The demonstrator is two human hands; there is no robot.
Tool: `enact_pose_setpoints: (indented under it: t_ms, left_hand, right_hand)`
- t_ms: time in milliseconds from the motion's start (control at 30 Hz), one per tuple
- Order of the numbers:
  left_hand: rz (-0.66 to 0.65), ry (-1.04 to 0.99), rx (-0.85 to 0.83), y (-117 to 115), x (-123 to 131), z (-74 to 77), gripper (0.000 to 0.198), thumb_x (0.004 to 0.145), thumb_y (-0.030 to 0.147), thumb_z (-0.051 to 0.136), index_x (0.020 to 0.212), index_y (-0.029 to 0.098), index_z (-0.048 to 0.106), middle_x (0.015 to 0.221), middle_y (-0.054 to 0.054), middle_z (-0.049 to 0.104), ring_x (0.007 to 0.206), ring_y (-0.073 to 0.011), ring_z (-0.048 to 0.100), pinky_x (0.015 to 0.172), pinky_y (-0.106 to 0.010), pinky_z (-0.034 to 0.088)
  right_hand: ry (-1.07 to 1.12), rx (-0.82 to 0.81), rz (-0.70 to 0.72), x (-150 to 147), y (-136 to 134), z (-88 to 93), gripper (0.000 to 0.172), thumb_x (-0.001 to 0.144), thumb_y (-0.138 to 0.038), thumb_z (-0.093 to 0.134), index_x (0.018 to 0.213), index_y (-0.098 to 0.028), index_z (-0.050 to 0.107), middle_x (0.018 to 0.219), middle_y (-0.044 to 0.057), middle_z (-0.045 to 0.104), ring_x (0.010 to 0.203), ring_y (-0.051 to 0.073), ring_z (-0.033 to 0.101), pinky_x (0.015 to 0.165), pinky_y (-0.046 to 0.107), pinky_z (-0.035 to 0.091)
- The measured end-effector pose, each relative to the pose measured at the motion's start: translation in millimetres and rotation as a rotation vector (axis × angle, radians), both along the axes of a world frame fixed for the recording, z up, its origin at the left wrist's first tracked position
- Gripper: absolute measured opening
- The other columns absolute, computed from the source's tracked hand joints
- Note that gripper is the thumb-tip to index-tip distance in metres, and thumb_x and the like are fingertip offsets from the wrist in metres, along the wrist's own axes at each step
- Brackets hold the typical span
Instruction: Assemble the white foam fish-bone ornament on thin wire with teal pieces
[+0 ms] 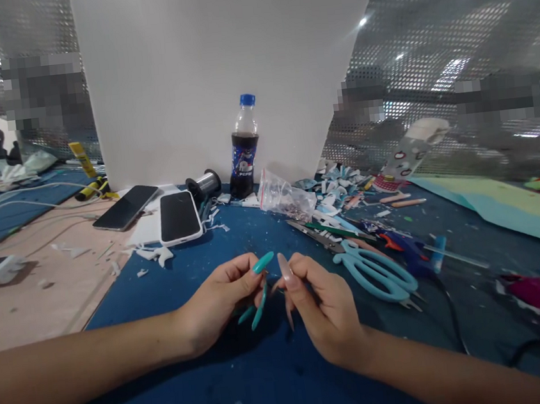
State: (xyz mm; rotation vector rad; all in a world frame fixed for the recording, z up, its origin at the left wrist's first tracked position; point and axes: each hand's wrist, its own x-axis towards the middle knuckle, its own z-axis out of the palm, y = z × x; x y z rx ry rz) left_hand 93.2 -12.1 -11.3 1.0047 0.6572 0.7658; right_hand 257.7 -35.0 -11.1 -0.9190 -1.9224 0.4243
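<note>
Seemingly a craft workshop: on the blue surface point(241, 230), a wire spool point(208, 184) and paper scraps point(338, 183) lie beyond the fingers point(246, 286), scissors point(378, 274) and glue gun point(407, 250) right of them.

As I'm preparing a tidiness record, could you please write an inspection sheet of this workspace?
Surface: blue tabletop with pale specks; a pale pink surface adjoins at left.
Things at hand: light-blue-handled scissors lie beside the right hand; anything between the fingertips is too small to tell.
Clutter: paper-like scraps, clear plastic bag, wire spool, dark phone, white-edged phone, upright cola bottle.
Hands: left hand and right hand close together, fingers bent; both have long nails.
Cables: white cables at left, black cable at right.
Surroundings: white panel behind the bottle; perforated sheeting beyond.
</note>
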Motion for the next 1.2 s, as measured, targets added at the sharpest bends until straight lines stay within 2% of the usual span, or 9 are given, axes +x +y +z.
enact_pose_setpoints:
  t_ms: [233, 733, 967, 1200]
  left_hand:
    - [0.001, 0.024, -0.009, 0.2, -0.4, -1.2, 0.032, 0.08, 0.043, 0.059, 0.071, 0.016, 0.045, 0.059, 0.004, 0.046, 0.05, -0.0048, 0.037, 0.048, -0.016, 0.027]
    - [-0.023, 0.016, -0.011, -0.7, -0.7, -0.5, 0.032, 0.079, 0.044, 0.059, 0.072, 0.017, 0.044, 0.058, 0.004, 0.046, 0.049, -0.0053, 0.034, 0.047, -0.017, 0.024]
    - [-0.032, 0.009, 0.017, 0.1, -1.5, -1.9, 0.031, 0.08, 0.043, 0.058, 0.072, 0.017, 0.045, 0.059, 0.004, 0.046, 0.049, -0.0052, 0.034, 0.048, -0.017, 0.025]
    - [-0.007, 0.026, 0.016, -1.5, -0.5, 4.4, 0.032, 0.078, 0.041, 0.06, 0.068, 0.016, 0.044, 0.056, 0.005, 0.042, 0.049, -0.005, 0.033, 0.047, -0.018, 0.024]
  right_hand:
    - [0.005, 0.025, 0.013, 0.2, -0.9, -0.4, 0.019, 0.091, -0.013, 0.037, 0.076, -0.02, 0.046, 0.058, -0.005, 0.045, 0.056, 0.009, 0.046, 0.062, 0.025, 0.039]
    - [0.009, 0.027, 0.037, 0.5, 1.0, -0.9, 0.018, 0.091, -0.012, 0.038, 0.078, -0.02, 0.047, 0.057, -0.004, 0.046, 0.055, 0.009, 0.045, 0.06, 0.025, 0.038]
    - [-0.011, 0.012, 0.031, 0.2, 1.2, 0.8, 0.022, 0.091, -0.014, 0.038, 0.071, -0.019, 0.044, 0.055, -0.004, 0.045, 0.052, 0.009, 0.044, 0.059, 0.026, 0.038]
    - [-0.098, -0.062, -0.03, -3.3, 0.8, 3.7, 0.026, 0.091, -0.02, 0.038, 0.065, -0.02, 0.039, 0.053, -0.002, 0.045, 0.051, 0.011, 0.043, 0.056, 0.028, 0.036]
